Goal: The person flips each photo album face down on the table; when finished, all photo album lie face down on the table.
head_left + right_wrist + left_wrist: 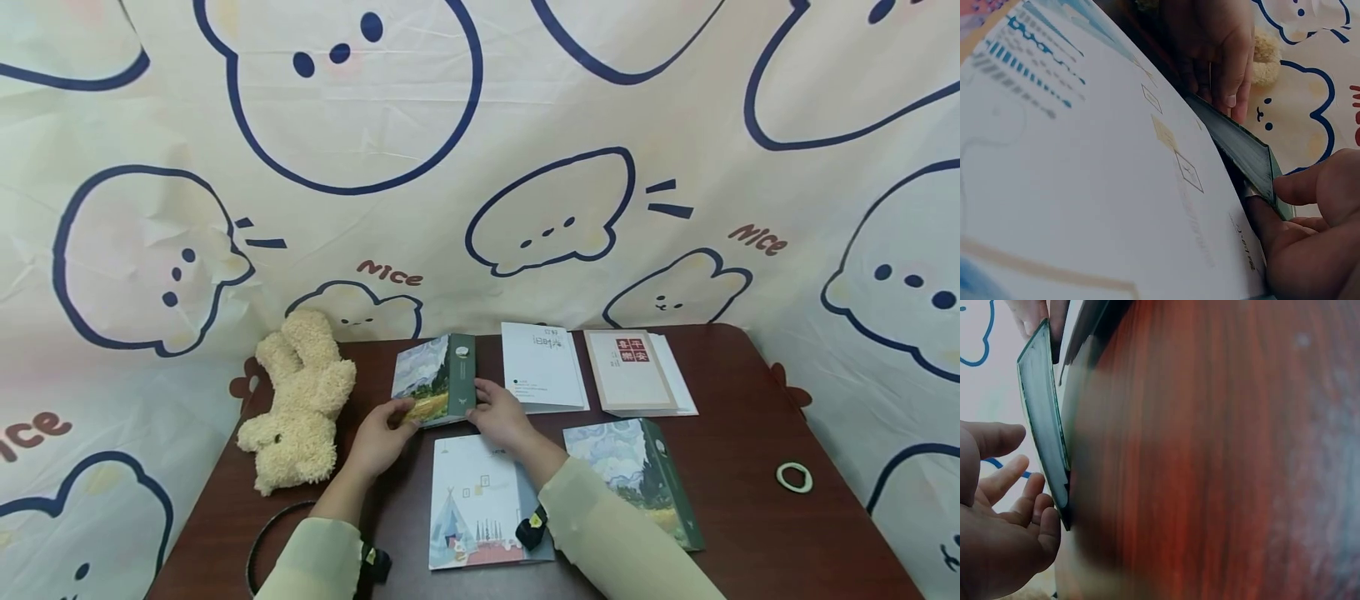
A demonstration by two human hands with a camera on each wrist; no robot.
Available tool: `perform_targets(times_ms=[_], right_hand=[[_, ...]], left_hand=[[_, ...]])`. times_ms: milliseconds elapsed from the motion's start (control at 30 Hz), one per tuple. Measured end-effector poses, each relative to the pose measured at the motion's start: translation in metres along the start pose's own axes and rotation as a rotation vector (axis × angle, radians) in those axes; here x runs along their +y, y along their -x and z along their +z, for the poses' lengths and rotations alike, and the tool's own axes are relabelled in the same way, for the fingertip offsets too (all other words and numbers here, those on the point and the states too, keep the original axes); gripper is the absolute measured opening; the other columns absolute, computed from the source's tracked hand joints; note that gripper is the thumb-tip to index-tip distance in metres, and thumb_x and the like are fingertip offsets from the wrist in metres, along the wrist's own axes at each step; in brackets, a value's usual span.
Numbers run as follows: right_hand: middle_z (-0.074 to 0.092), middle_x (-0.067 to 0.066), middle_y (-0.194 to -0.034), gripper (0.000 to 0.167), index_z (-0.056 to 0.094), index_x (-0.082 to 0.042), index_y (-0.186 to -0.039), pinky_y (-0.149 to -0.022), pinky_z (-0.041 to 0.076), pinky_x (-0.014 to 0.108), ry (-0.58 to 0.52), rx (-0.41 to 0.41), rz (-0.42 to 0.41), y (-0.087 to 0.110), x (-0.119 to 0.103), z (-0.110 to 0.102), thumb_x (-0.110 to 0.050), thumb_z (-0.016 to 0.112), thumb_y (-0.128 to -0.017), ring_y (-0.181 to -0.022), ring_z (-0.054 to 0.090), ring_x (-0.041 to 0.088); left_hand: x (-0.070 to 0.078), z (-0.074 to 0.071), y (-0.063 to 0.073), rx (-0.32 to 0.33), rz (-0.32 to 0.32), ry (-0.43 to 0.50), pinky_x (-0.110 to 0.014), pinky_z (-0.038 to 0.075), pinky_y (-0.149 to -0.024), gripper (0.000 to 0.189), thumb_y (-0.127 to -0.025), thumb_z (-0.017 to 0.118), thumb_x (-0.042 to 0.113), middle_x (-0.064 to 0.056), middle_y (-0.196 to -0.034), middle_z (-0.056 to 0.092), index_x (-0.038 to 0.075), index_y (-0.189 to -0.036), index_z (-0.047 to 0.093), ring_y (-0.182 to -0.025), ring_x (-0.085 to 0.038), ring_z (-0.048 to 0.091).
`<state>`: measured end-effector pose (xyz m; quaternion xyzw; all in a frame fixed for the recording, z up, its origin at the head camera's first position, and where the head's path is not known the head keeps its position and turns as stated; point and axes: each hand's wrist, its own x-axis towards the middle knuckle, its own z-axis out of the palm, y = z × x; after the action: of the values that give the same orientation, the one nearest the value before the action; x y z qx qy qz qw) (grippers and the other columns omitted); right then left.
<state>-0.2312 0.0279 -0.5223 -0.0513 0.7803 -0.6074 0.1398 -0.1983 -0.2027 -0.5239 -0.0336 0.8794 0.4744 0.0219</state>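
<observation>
A thick book (429, 371) with a painted landscape cover and a green spine lies at the back of the table. My right hand (504, 417) holds its spine side; in the right wrist view the thumb is on top and a finger reaches beneath the book's edge (1244, 150). At the near left corner is my left hand (381, 437). The left wrist view shows that hand's fingers loosely bent against or close beside the book (1044, 415), with the thumb apart from it. A white booklet with a tent drawing (468, 500) lies below the right hand.
Right of the book are a white booklet (536, 367), a beige booklet with red characters (630, 375) and another green-spined landscape book (618, 467). A plush toy (303, 408) lies left, above a black loop (258, 537). A pale green ring (793, 477) is far right.
</observation>
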Motion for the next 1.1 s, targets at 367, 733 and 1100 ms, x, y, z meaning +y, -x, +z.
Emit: perform_targets(times_ms=[367, 733, 1100], right_hand=[[0.056, 0.021, -0.147, 0.063, 0.040, 0.002, -0.156, -0.099, 0.055, 0.040, 0.173, -0.011, -0.023, -0.004, 0.000, 0.005, -0.009, 0.065, -0.099, -0.124, 0.065, 0.030], [0.053, 0.021, -0.151, 0.065, 0.040, 0.002, -0.156, -0.098, 0.055, 0.041, 0.194, -0.062, -0.033, 0.002, -0.001, 0.000, -0.011, 0.067, -0.098, -0.121, 0.066, 0.029], [0.052, 0.019, -0.152, 0.067, 0.039, -0.001, -0.157, -0.102, 0.053, 0.044, 0.153, -0.086, -0.029, 0.011, 0.001, -0.010, -0.017, 0.069, -0.099, -0.127, 0.063, 0.030]], left_hand=[[-0.005, -0.005, -0.001, 0.004, -0.013, -0.013, -0.052, 0.049, -0.096, 0.041, -0.099, 0.069, 0.013, -0.017, -0.134, 0.064, 0.004, -0.139, 0.064, -0.124, -0.035, 0.057], [-0.006, -0.003, -0.003, 0.053, -0.046, -0.057, -0.053, 0.049, -0.096, 0.039, -0.097, 0.070, 0.012, -0.017, -0.132, 0.065, 0.004, -0.135, 0.067, -0.122, -0.035, 0.058], [-0.002, -0.001, -0.002, 0.062, -0.027, -0.101, -0.056, 0.048, -0.098, 0.038, -0.096, 0.072, 0.013, -0.018, -0.133, 0.064, 0.003, -0.133, 0.069, -0.122, -0.037, 0.058]])
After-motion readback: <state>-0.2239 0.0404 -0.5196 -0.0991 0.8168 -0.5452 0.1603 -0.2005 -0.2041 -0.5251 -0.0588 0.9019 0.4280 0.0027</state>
